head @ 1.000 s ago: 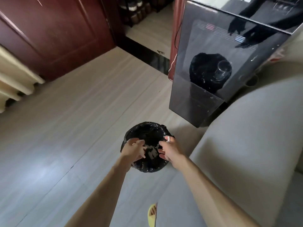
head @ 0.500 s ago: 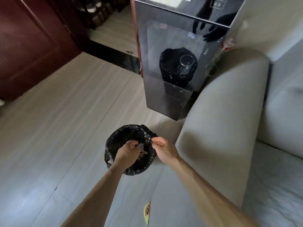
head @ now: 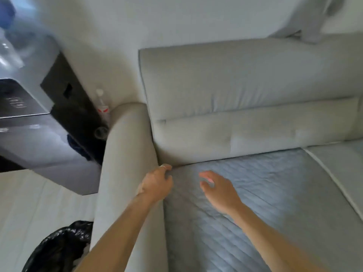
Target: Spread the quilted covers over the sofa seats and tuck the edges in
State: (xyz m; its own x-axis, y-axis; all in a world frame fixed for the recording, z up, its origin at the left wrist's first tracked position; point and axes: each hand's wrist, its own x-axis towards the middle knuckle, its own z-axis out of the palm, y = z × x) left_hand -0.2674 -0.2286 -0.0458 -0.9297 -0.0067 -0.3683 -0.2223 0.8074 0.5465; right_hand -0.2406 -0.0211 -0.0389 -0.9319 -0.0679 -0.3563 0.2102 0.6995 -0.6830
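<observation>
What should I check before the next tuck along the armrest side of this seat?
1. Quilted cover spread over the seat: ok, it reaches the armrest and the backrest.
2. Back edge pushed into the crease under the backrest: cannot tell, the depth is hidden.
3. Left hand at the back corner beside the armrest: ok, fingers curled at the cover's edge. Whether they grip it: cannot tell.
4. Right hand free to press the cover: ok, it holds nothing. Whether it touches the cover: cannot tell, it is blurred.
5. Black bin bag out of the way: ok, on the floor outside the armrest.
</observation>
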